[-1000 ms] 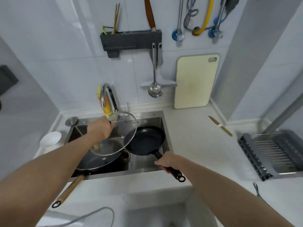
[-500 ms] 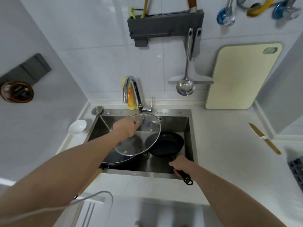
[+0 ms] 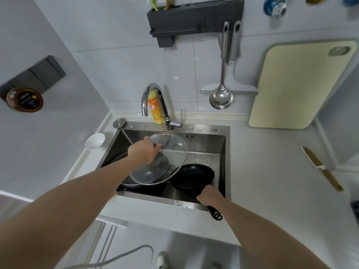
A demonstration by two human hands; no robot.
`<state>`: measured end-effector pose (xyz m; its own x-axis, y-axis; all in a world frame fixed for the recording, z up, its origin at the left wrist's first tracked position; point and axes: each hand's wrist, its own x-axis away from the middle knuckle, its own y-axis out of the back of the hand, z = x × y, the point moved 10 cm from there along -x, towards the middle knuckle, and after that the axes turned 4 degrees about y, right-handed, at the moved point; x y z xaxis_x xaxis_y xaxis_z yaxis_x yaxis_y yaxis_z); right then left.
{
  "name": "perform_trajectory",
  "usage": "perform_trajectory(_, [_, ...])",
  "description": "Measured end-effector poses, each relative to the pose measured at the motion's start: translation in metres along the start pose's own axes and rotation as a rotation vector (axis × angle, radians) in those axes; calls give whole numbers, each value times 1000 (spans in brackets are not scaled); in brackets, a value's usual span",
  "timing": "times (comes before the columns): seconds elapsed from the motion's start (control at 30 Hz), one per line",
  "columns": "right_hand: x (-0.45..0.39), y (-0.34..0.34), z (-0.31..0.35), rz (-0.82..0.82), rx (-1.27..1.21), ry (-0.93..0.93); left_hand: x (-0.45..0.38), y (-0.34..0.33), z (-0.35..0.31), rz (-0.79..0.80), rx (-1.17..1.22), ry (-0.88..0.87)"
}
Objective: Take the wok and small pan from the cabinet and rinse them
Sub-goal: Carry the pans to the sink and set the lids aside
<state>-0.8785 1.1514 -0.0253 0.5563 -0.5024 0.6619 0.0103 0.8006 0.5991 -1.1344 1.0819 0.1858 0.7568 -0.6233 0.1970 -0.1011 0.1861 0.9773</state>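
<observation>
Both pans are in the stainless steel sink (image 3: 206, 146) set into the white desk. The left hand (image 3: 144, 152) is closed around the knob of a round glass lid (image 3: 171, 164), which it holds tilted above the dark, wide wok (image 3: 126, 180); the wok sits in the sink's left half. The right hand (image 3: 206, 197) is wrapped around the black handle of the small black frying pan (image 3: 192, 177), which rests in the sink's right half with its handle reaching over the front rim. The chrome curved tap (image 3: 153, 100) stands at the back rim, with no water visibly running, and an orange dish soap bottle (image 3: 154, 111) stands just behind it.

To rinse well, I'd judge the lid should first go somewhere stable, perhaps flat on the desk to the right of the sink, well apart from the gold-handled knife (image 3: 320, 167) lying there. That frees a hand for the tap lever. Then tilt the small pan under the spout, so water sheets off rather than pooling.
</observation>
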Motion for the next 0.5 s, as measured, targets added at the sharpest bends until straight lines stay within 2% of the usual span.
perform_trajectory(0.37, [-9, -5, -16, 22, 327, 84, 0, -13, -21, 7, 14, -2])
perform_trajectory(0.5, [-7, 6, -22, 12, 320, 122, -2, -25, -26, 31, 29, 4])
